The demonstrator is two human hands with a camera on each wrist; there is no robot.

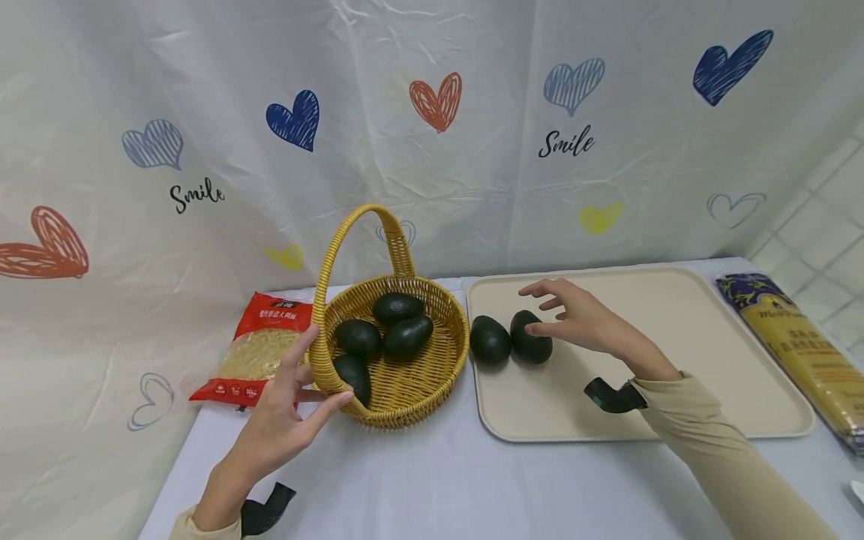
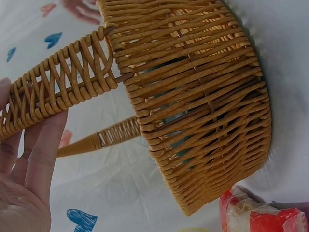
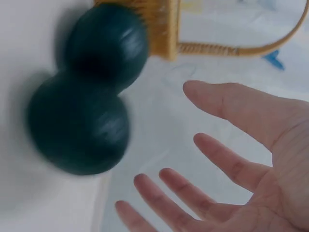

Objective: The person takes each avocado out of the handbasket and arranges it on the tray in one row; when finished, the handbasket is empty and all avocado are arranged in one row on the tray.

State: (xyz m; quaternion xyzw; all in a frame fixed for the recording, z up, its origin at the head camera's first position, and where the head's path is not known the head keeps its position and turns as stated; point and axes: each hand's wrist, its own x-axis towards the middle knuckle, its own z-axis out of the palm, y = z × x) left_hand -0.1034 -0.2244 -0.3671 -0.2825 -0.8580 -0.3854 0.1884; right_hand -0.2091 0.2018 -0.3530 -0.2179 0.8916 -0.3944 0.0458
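A yellow wicker basket (image 1: 442, 375) with a tall arched handle (image 1: 326, 274) stands left of centre, several dark green avocados (image 1: 408, 337) inside. My left hand (image 1: 282, 409) grips the near foot of the handle, thumb in front and fingers behind; the left wrist view shows fingers (image 2: 46, 150) against the woven strip. Two more avocados (image 1: 490, 341) lie side by side at the left end of a beige tray (image 1: 648, 322). Over the right-hand avocado (image 1: 531, 346) hovers my right hand (image 1: 583, 319), fingers spread. In the right wrist view nothing lies between its fingers (image 3: 227, 154) and thumb.
Left of the basket, partly behind my left hand, lies a red bag of pasta (image 1: 253, 352). A long yellow and blue package (image 1: 796, 345) lies along the tray's right edge. Behind the table hangs a white cloth (image 1: 486, 180) printed with hearts.
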